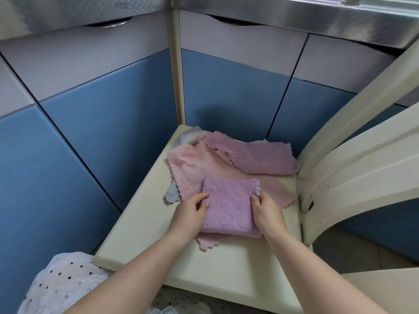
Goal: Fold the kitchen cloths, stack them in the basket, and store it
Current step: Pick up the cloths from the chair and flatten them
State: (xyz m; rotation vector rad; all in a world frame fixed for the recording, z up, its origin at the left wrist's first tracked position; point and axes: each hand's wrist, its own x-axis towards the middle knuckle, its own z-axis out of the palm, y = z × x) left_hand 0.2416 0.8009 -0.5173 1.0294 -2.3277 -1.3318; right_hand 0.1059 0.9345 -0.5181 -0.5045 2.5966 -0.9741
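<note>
A folded purple quilted cloth (229, 205) lies on a cream chair seat (217, 268). My left hand (189, 214) grips its left edge and my right hand (268, 215) grips its right edge. Under it spreads an unfolded pink cloth (195, 166). A second purple cloth (256, 155) lies loosely folded at the back right of the seat. A grey cloth (171, 195) pokes out from under the pink one at the left, and a pale cloth corner (190, 134) shows at the back. No basket is in view.
Blue and grey cabinet doors (102, 123) stand behind the chair under a steel counter edge (294, 14). The chair's cream curved backrest (353, 155) rises at the right. A white dotted garment (59, 284) covers my lap at the lower left.
</note>
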